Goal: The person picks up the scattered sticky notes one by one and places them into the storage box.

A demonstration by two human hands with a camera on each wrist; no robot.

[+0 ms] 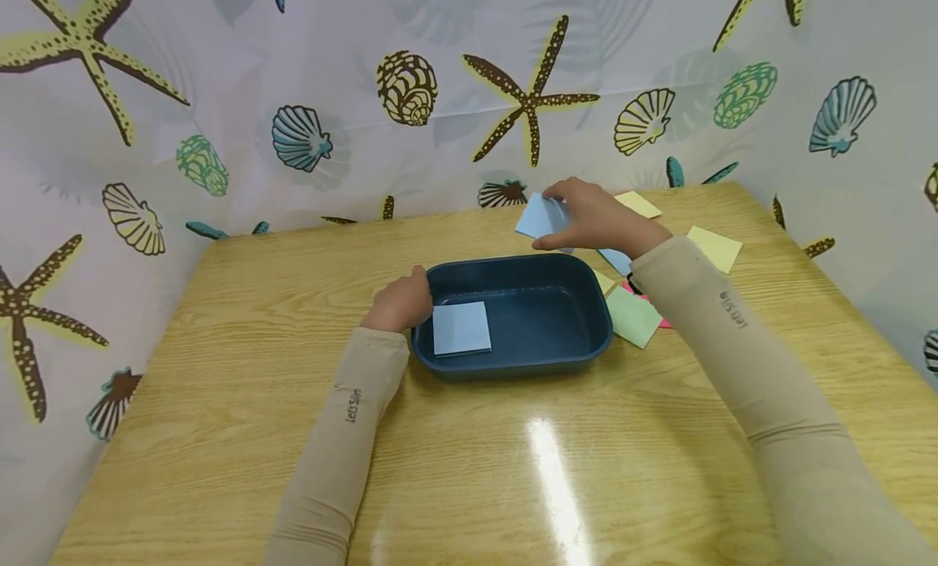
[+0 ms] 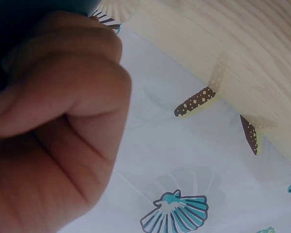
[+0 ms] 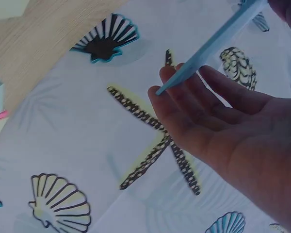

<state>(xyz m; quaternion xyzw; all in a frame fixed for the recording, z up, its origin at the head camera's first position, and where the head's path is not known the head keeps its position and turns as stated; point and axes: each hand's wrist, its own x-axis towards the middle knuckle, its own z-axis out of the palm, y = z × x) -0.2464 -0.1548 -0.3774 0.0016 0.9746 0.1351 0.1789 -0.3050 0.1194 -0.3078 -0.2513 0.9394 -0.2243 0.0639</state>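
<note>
A dark blue rectangular tub [image 1: 545, 322] stands mid-table in the head view. My left hand [image 1: 403, 301] grips its left rim with curled fingers; in the left wrist view the hand [image 2: 63, 107] hides most of that rim. Inside the tub, light blue square sticky notes [image 1: 462, 328] lie neatly at the left end. Above and behind the tub's back rim, my right hand [image 1: 597, 216] holds a light blue sticky note [image 1: 538, 216] between thumb and fingers. The right wrist view shows this note [image 3: 203, 53] nearly edge-on, tilted, against the fingertips.
Right of the tub lie loose sticky notes: a green one [image 1: 635, 315] over a pink one [image 1: 665, 323], a blue one [image 1: 615, 261] partly under the right wrist, and yellow ones [image 1: 716, 248] farther back. A patterned cloth [image 1: 440, 159] hangs behind the wooden table [image 1: 293, 305].
</note>
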